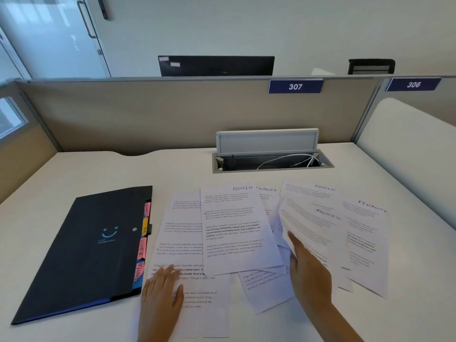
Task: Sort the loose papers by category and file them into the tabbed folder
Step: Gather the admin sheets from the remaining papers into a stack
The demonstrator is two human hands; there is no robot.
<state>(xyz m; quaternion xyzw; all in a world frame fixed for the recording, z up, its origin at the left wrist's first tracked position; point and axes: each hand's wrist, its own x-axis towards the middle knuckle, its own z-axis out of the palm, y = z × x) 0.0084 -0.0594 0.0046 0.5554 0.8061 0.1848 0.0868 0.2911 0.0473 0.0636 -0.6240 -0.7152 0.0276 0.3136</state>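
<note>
One closed dark tabbed plastic folder (86, 245) angles toward the white table's (98, 166) far edge; left hand (161, 292) flat on printed white paper sheets (237, 230), right hand (308, 267) grasping one lifted sheet (311, 218)

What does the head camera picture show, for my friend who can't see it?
Printed papers marked ADMIN and FINANCE lie spread on a white desk. The right hand lifts one sheet while the left hand rests flat on another, beside a closed dark tabbed folder.

Open cable tray (272, 161), dark monitor (216, 66)
</note>
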